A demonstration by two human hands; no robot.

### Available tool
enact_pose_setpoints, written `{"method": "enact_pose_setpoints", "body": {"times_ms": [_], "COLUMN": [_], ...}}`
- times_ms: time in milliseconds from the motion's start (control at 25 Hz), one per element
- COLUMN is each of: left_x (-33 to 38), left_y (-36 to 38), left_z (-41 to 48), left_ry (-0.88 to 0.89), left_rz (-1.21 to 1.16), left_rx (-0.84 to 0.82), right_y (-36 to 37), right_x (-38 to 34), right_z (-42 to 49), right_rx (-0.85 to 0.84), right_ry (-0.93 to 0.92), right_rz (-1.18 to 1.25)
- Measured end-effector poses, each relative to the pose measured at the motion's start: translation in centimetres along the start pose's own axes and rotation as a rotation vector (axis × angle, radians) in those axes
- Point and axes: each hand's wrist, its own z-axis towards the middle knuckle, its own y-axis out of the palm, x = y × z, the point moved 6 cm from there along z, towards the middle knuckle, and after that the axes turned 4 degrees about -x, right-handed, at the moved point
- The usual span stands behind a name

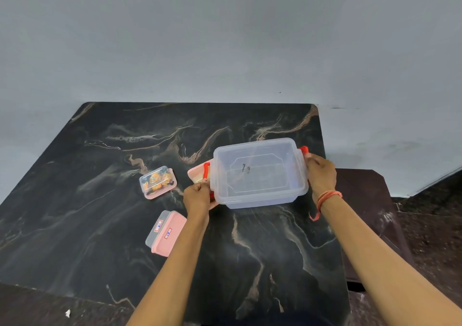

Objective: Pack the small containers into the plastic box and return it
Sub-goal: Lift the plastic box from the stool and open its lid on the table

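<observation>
A clear plastic box with its lid on and red latches sits on the dark marble table. My left hand grips its left end at the red latch. My right hand holds its right end by the other latch. A small container with a clear lid and orange contents lies to the left. A pink container with labels lies nearer me. Another pink container is partly hidden behind the box's left end.
A grey wall rises behind the table. A dark brown lower surface stands to the right of the table. A small white scrap lies at the near left.
</observation>
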Motion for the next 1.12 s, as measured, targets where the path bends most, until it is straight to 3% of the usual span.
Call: {"method": "enact_pose_setpoints", "body": {"times_ms": [120,240,360,440,640,1120], "left_x": [-0.1,0.2,0.4,0.7,1.4,1.7], "left_y": [-0.1,-0.1,0.1,0.1,-0.1,0.2], "left_z": [0.3,0.4,0.6,0.9,1.8,3.1], "left_ry": [-0.048,-0.051,-0.051,-0.038,-0.014,-0.039], "left_rz": [-0.041,-0.049,-0.042,-0.022,0.045,0.076], "left_rx": [-0.028,-0.034,-0.036,-0.009,0.073,0.057], "right_y": [-0.2,0.2,2.1,3.1,3.9,3.1], "right_x": [1.2,-0.2,-1.8,-2.2,-2.7,-2.6], "right_z": [0.0,0.3,0.7,0.9,0.1,-0.6], "right_rx": [-0.047,-0.041,-0.151,-0.179,-0.048,0.025], "right_ry": [0.106,-0.085,-0.17,-0.181,-0.303,-0.378], "right_rz": [-0.025,-0.341,-0.491,-0.48,-0.43,-0.334]}}
